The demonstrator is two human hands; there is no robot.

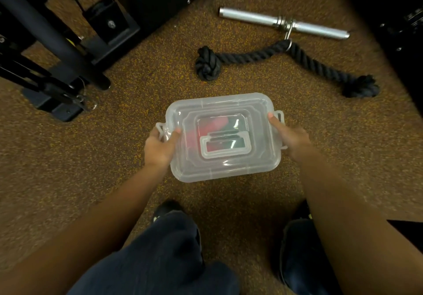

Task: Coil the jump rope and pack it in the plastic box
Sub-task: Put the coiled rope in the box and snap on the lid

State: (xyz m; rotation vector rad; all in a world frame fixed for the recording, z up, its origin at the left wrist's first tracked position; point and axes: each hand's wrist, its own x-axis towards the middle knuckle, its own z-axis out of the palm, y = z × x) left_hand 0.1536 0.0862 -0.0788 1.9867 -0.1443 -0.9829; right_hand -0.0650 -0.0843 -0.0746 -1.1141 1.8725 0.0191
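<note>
Clear plastic box [223, 169] is held over the speckled gym floor [68, 180], lid [219, 107] on, one hand at each short end. Left hand [160, 146] is curled around the left end with its thumb lying on the lid edge beside the left latch [160, 127]. Right hand [290, 135] is wrapped the same way at the right latch [279, 116], thumb on top. Both are closed on the box, fingers underneath out of sight.

Symmetric end grip makes sense: thumbs sit where the side clips are, so I'd guess this is for pressing the lid down or snapping the latches (can't tell whether they're engaged). The fold-down lid handle [225, 146] lies flat and unused.

Jump rope [211, 126]: only red and dark shapes show through the cloudy lid, so it looks packed inside, but the coil itself can't be made out. Judging by that, the task is near its end, with only closing or setting down left.

Unrelated kit beyond: a black tricep rope [263, 54] clipped to a short chrome bar [283, 23], machine frame [57, 50] at left. Box is held well apart from all of it.
</note>
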